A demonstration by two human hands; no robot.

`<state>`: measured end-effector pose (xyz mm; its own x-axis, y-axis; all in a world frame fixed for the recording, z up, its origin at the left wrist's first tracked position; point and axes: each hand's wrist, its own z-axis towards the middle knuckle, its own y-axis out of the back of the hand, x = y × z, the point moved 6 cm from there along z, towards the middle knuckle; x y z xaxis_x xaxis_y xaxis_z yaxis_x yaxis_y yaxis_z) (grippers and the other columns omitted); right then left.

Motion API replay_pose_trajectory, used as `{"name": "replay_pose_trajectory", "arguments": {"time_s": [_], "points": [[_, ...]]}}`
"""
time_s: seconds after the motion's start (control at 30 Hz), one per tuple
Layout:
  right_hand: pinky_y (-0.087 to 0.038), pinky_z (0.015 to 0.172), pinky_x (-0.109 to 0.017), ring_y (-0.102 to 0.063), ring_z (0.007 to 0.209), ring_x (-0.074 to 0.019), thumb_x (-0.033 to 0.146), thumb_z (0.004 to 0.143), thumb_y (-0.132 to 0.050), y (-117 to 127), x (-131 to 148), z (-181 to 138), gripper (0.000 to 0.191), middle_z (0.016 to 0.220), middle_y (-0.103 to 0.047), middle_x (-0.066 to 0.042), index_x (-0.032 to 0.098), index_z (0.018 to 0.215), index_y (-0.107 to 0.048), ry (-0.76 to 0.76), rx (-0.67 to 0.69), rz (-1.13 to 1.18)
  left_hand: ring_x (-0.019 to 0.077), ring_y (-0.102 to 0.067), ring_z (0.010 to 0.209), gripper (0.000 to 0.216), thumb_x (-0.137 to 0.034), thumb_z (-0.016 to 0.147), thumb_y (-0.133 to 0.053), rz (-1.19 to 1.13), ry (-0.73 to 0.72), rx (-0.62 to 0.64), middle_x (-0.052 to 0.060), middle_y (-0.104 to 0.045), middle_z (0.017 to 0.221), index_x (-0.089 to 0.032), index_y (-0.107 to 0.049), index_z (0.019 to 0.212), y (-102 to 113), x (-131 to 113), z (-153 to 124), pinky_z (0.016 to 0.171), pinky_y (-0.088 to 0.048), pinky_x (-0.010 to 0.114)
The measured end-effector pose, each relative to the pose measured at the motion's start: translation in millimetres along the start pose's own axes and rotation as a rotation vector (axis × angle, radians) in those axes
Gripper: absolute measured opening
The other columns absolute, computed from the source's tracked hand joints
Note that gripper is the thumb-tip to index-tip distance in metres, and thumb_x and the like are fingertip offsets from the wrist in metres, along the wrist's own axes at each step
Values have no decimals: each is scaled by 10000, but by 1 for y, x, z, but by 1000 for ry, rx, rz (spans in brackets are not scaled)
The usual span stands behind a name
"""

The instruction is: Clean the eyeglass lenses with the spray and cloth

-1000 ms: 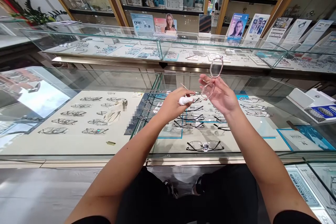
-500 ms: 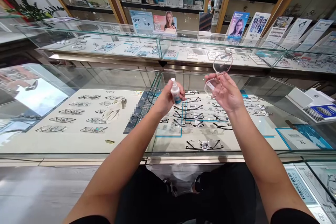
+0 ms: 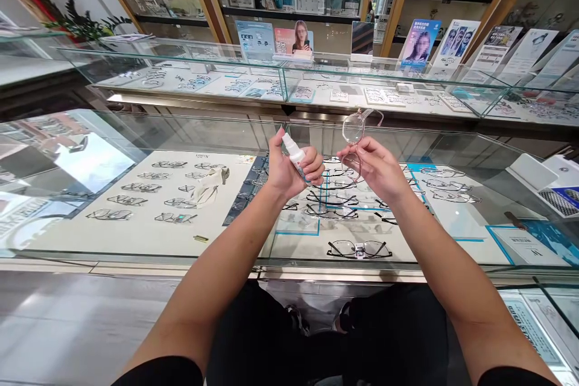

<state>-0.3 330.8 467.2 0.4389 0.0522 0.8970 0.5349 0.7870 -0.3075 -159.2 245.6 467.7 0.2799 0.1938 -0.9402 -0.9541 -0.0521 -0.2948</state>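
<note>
My left hand (image 3: 292, 172) is wrapped round a small white spray bottle (image 3: 295, 152), which tilts with its top toward the upper left. The thumb is raised beside the nozzle, and the fingers cover part of the label. To the right, my right hand (image 3: 377, 169) pinches a pair of eyeglasses (image 3: 354, 128) with thin pinkish frames near the middle. One lens stands above the fingers, the other below them. Bottle and eyeglasses are apart, both held above the glass counter. A crumpled beige cloth (image 3: 211, 187) lies on the counter to the left.
Under me is a glass display counter (image 3: 158, 247) with rows of eyeglasses (image 3: 337, 212) inside. A white box (image 3: 549, 178) stands at the right. Behind runs a second glass case (image 3: 289, 96) with upright promotional cards (image 3: 420, 42) on top.
The spray bottle has gone from nearly upright to tilted, and my left thumb has lifted. My right hand has turned the eyeglasses and brought them left, closer to the bottle. The view has shifted slightly.
</note>
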Motion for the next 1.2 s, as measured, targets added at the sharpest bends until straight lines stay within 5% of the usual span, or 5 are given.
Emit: {"name": "replay_pose_trajectory", "arguments": {"time_s": [0.27,0.57,1.0,1.1,1.2], "points": [[-542,1113,-454,-744,1106,-221,570,917,-859,-13,-26,-5,332,1052,-805,-20,270,925,-717,-74,151,-108,128,-420,488,848,-989,800,-546,579,-319,-201,19,-470,472,-208,-519,474,5,6,0,542,-292,313],[-572,1054,-422,-756,1039,-204,574,900,-878,-23,-27,-6,350,1032,-812,-12,264,912,-716,-98,212,-47,127,-418,461,826,-974,803,-533,478,-211,-159,27,-490,467,-210,-548,490,5,12,1,523,-288,311],[-611,1115,-410,-770,1098,-202,519,847,-921,-7,-17,1,347,1057,-808,7,275,896,-679,-79,27,107,130,-358,517,692,-749,970,-509,727,-123,86,-7,-425,507,-214,-453,534,-10,32,-3,583,-246,330],[-607,1134,-422,-778,1087,-201,518,849,-925,-7,-15,2,342,1053,-810,11,274,905,-691,-64,34,110,148,-428,524,706,-810,944,-491,669,-144,-3,9,-477,533,-219,-505,558,0,22,1,594,-322,331],[-590,1172,-443,-778,1120,-209,509,844,-929,-1,-11,3,340,1058,-806,8,280,914,-688,-47,11,111,185,-563,644,617,-797,930,-550,579,-236,-271,28,-569,690,-216,-588,726,37,1,9,678,-437,338]]}}
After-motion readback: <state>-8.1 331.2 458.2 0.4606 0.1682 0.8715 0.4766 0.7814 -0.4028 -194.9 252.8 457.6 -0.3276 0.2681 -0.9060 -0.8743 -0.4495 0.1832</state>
